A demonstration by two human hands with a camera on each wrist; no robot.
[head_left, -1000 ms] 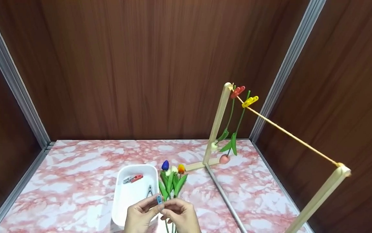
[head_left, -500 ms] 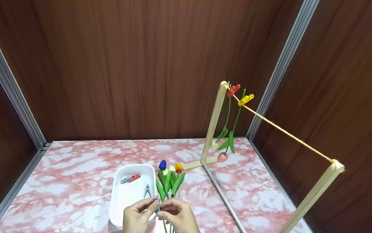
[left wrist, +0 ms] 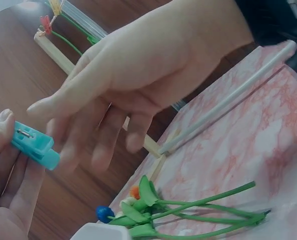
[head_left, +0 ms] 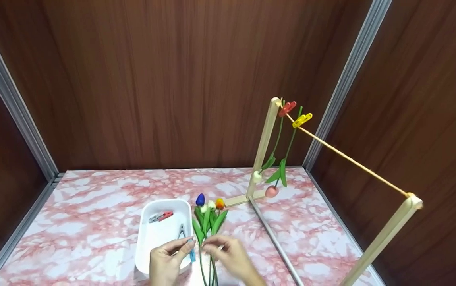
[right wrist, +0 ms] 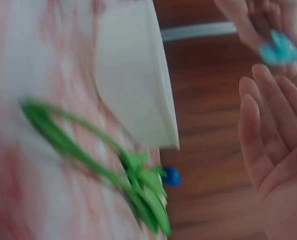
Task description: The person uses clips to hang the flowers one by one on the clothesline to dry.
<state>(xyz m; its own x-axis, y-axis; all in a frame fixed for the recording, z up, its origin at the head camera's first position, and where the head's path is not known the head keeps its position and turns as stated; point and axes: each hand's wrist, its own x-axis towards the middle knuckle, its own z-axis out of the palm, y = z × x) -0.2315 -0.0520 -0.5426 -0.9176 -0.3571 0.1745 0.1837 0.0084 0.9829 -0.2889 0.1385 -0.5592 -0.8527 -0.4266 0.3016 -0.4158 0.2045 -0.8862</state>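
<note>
My left hand [head_left: 166, 260] pinches a light-blue clothespin [left wrist: 34, 144] between thumb and fingers, above the right edge of the white tray [head_left: 140, 242]. The clothespin's small metal spring shows in the left wrist view. Just to its right is my right hand [head_left: 232, 256], empty, with its fingers extended and apart from the clothespin. Beneath the hands lies a bunch of artificial tulips [head_left: 206, 222] with blue, white and orange heads, stems toward me. In the right wrist view, the right palm [right wrist: 291, 175] faces the camera.
A wooden stand [head_left: 265, 139] holds a string [head_left: 355, 162] at the right. From it hang a white tulip [head_left: 257, 177] under a red clothespin [head_left: 287, 108] and a pink tulip [head_left: 271, 191] under a yellow clothespin [head_left: 302, 120]. Red and grey clothespins [head_left: 161, 216] lie in the tray.
Both hands were together at the blue clothespin. The right hand has let go and moved slightly right, while the left keeps the clothespin, which now points downward.
</note>
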